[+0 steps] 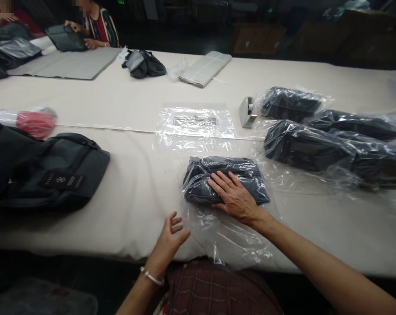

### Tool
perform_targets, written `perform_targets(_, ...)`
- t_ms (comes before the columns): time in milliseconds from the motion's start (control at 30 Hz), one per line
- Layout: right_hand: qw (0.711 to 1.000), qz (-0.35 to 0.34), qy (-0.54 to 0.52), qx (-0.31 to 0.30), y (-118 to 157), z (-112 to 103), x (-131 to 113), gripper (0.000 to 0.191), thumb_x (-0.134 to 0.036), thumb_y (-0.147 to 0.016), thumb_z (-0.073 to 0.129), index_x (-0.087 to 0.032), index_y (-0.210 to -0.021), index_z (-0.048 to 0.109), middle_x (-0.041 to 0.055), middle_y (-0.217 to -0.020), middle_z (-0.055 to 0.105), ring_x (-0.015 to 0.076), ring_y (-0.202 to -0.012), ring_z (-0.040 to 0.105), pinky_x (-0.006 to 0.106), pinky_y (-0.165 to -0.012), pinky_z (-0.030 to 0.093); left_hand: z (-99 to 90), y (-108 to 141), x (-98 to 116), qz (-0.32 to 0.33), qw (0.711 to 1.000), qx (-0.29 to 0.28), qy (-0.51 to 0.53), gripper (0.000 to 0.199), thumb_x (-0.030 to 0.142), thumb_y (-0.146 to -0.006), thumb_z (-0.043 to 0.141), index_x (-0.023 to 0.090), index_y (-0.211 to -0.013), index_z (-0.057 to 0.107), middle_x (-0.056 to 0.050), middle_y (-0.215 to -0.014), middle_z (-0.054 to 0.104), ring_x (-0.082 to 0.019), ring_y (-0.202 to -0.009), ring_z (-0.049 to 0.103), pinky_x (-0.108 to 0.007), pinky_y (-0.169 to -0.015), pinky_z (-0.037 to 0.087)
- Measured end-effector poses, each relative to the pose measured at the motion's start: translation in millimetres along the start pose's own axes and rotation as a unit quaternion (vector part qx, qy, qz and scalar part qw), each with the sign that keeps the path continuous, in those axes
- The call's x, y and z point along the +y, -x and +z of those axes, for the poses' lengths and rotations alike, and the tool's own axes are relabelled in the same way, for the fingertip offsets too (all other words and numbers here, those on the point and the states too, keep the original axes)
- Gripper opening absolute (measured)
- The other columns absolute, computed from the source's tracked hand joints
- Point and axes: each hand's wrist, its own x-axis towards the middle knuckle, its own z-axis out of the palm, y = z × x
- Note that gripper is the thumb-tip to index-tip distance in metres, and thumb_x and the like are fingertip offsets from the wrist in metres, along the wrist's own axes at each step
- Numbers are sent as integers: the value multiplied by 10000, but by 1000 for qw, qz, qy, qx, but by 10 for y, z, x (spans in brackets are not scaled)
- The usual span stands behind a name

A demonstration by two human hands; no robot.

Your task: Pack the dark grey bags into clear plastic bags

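Observation:
A dark folded bag in clear plastic (198, 183) lies on the table in front of me. My right hand (234, 197) rests flat on top of it, fingers stretched out. The loose end of the plastic spreads toward the table's front edge. My left hand (172, 236) hovers to the left of that plastic, fingers apart and slightly curled, holding nothing. Beyond the wrapped bag lies a flat clear plastic bag (195, 121) with a printed box on it.
Several plastic-wrapped dark bags (312, 146) lie at the right, near a tape dispenser (248, 112). Dark bags with a tag (61, 179) are at the left. Farther back are a folded grey sheet (205, 69), a small dark bag (143, 64) and people handling bags.

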Motion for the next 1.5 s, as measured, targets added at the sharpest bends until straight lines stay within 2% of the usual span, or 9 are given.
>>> perform_targets(267, 1000, 15, 15, -13, -26, 59, -40, 779, -403, -885, 640, -194, -1527, 253, 97, -1589, 288, 288, -1484, 176, 541, -1214, 127, 730, 64, 103, 29, 998, 16, 56, 953, 321, -645, 760, 165, -1458, 287, -163, -1280, 600, -292, -1118, 621, -482, -967, 506)
perform_targets(367, 1000, 18, 13, -18, -25, 56, -46, 779, -459, -882, 634, -188, -1518, 275, 104, -1586, 297, 290, -1482, 180, 539, -1213, 132, 491, -133, -95, -40, 991, 68, 107, 582, 338, -758, 605, 148, -1294, 478, -10, -765, 661, -194, -647, 659, -370, -668, 576)
perform_targets(500, 1000, 18, -8, -8, -30, 68, -60, 828, -427, -868, 663, -214, -1536, 224, 101, -1582, 307, 297, -1480, 188, 550, -1208, 150, -43, -21, -428, -69, 971, 208, 97, 481, 368, -778, 558, 157, -1201, 472, -63, -941, 632, -199, -737, 666, -363, -644, 570)
perform_targets(600, 1000, 19, -19, 2, -33, 90, -63, 841, -429, -868, 661, -219, -1543, 205, 105, -1581, 310, 306, -1478, 190, 555, -1203, 159, -143, 279, -309, 79, 954, 287, -33, 362, 335, -844, 567, 201, -1177, 517, -88, -1058, 623, -225, -913, 653, -391, -769, 558)
perform_targets(767, 999, 13, -27, 14, -37, 121, -36, 815, -558, -890, 575, -206, -1536, 224, 123, -1580, 306, 320, -1473, 200, 574, -1192, 165, 382, 313, 270, 384, 834, 170, -359, 533, 398, -839, 689, 239, -1314, 504, -135, -1294, 599, -304, -1224, 539, -484, -1029, 436)
perform_targets(1033, 999, 13, -32, 26, -74, 145, 0, 566, -458, -998, 385, -197, -1497, 329, 122, -1555, 357, 303, -1458, 254, 560, -1182, 198, 728, -200, 121, 291, 850, 241, -366, 481, 122, -904, 490, 228, -1373, 476, -144, -1414, 530, -278, -1342, 462, -508, -1084, 390)
perform_targets(1167, 998, 8, -41, 46, -60, 173, -20, 618, -468, -976, 444, -230, -1520, 273, 113, -1555, 360, 315, -1456, 255, 573, -1175, 207, 442, -106, -61, 198, 926, 257, -193, 398, 100, -875, 421, 241, -1188, 622, -78, -1174, 688, -207, -1123, 635, -386, -990, 494)
perform_targets(1367, 999, 14, -27, 45, -54, 199, -44, 684, -400, -917, 587, -182, -1503, 310, 141, -1555, 353, 331, -1455, 247, 569, -1188, 171, -191, 355, -238, 0, 926, 377, -21, 249, 179, -829, 429, 171, -1025, 582, -91, -943, 682, -214, -795, 704, -326, -600, 581)
perform_targets(1500, 998, 15, -18, 52, -54, 175, -55, 673, -406, -914, 593, -178, -1492, 335, 139, -1548, 368, 329, -1448, 265, 568, -1183, 177, 157, 637, -65, -179, 945, 58, 268, 342, 412, -879, 568, 97, -978, 656, -174, -952, 721, -245, -768, 725, -315, -573, 585)
